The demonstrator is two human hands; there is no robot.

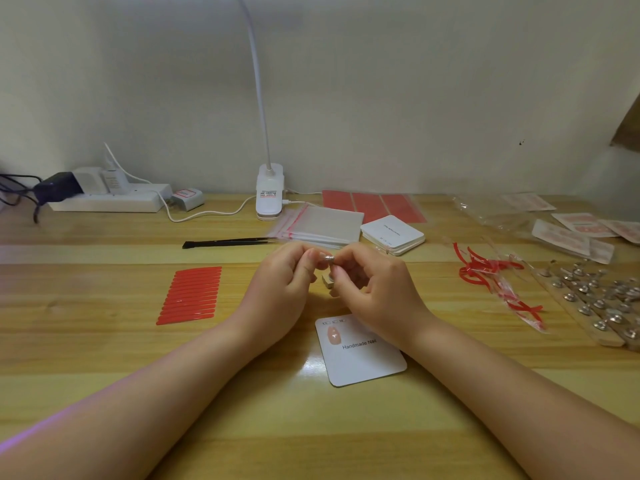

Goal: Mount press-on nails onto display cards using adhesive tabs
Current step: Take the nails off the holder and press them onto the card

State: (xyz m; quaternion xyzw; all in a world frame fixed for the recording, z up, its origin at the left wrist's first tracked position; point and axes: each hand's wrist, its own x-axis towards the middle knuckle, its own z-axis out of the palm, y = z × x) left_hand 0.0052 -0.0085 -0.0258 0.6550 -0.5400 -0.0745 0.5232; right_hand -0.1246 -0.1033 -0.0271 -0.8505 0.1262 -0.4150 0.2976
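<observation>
Above the middle of the wooden table, my left hand (282, 284) and my right hand (372, 289) meet fingertip to fingertip and together pinch a small shiny press-on nail (328, 258). A small pale block (327, 280) shows just under the fingers; I cannot tell which hand holds it. Below my right wrist lies a white display card (363, 362) printed "Handmade Nail", with one pink nail (333, 335) stuck at its top left. A sheet of red adhesive tabs (190, 294) lies to the left.
Black tweezers (228, 242) lie behind the hands. Clear zip bags (322, 223), a stack of blank cards (393, 234) and red tab sheets (372, 204) sit further back. At the right are peeled red strips (491, 271) and wooden sticks carrying several nails (595, 299). A clip lamp (269, 190) and a power strip (107, 199) stand by the wall.
</observation>
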